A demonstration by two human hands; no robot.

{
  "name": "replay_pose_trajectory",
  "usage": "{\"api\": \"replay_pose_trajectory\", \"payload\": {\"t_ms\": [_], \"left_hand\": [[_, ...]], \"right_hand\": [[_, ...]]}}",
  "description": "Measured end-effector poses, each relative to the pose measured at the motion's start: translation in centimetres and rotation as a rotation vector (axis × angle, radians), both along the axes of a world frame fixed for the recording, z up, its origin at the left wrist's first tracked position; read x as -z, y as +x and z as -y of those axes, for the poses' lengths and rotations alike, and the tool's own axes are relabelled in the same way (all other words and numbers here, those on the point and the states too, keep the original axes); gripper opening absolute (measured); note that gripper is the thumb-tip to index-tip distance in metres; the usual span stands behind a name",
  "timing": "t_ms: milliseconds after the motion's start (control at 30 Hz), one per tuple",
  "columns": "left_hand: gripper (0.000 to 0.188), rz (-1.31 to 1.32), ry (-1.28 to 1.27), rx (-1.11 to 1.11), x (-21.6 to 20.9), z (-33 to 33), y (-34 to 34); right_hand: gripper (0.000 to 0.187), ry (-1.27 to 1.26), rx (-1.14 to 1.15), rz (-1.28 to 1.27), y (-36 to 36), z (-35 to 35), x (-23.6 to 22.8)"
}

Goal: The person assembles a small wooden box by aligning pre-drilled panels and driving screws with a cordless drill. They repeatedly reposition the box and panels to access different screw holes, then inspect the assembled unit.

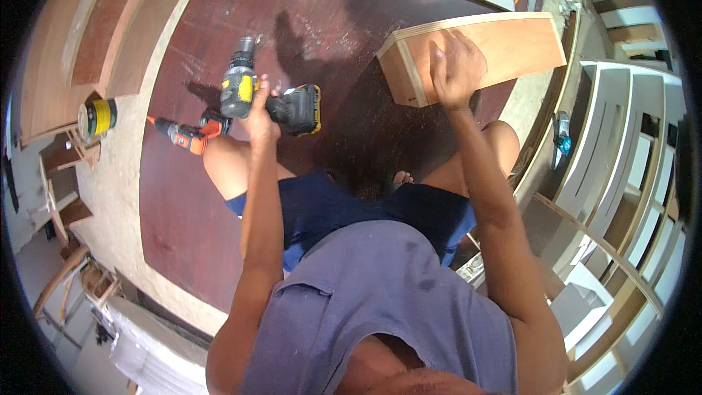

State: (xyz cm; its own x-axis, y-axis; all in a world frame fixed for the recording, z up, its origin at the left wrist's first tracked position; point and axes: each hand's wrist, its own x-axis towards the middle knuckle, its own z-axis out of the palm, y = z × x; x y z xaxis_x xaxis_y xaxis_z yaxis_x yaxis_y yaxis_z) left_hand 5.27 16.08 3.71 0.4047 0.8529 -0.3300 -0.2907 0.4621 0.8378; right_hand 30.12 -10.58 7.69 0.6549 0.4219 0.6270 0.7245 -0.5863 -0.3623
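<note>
2 hands engaged. Left hand (261,118): fingers wrapped around yellow-black drill (239,93). Right hand (461,72) contacts wooden box (515,44) at red-brown board's (183,212) far right; finger spacing indeterminable. Judged step: positioning box; next move calls for steady support.

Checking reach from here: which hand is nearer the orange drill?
Left. The left hand, gripping the yellow-and-black drill, is just right of the orange drill; the right hand is much farther right, at the wooden box.
</note>
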Motion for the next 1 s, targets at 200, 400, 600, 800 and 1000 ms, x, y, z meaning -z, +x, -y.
{"api": "replay_pose_trajectory", "payload": {"t_ms": [200,400,600,800,1000], "left_hand": [[0.027,0.194,-0.057,0.089,-5.0,-3.7,-0.4],[0.027,0.128,-0.194,0.067,-3.7,-2.1,-0.9],[0.025,0.132,-0.27,0.084,-3.7,-2.3,-0.4],[0.024,0.185,-0.138,0.089,-3.4,-4.0,0.1],[0.019,0.219,-0.176,0.183,-4.1,-3.6,0.1]], "right_hand": [[0.048,0.753,0.344,-1.193,-7.3,4.9,7.7],[0.046,1.188,0.022,-1.363,-8.6,1.1,7.2],[0.049,1.201,0.087,-1.368,-5.5,-2.5,-4.1],[0.048,1.492,-0.201,-1.309,-3.0,-3.3,-17.2],[0.042,1.844,-0.376,-1.305,-1.9,-1.8,-24.1]]}}
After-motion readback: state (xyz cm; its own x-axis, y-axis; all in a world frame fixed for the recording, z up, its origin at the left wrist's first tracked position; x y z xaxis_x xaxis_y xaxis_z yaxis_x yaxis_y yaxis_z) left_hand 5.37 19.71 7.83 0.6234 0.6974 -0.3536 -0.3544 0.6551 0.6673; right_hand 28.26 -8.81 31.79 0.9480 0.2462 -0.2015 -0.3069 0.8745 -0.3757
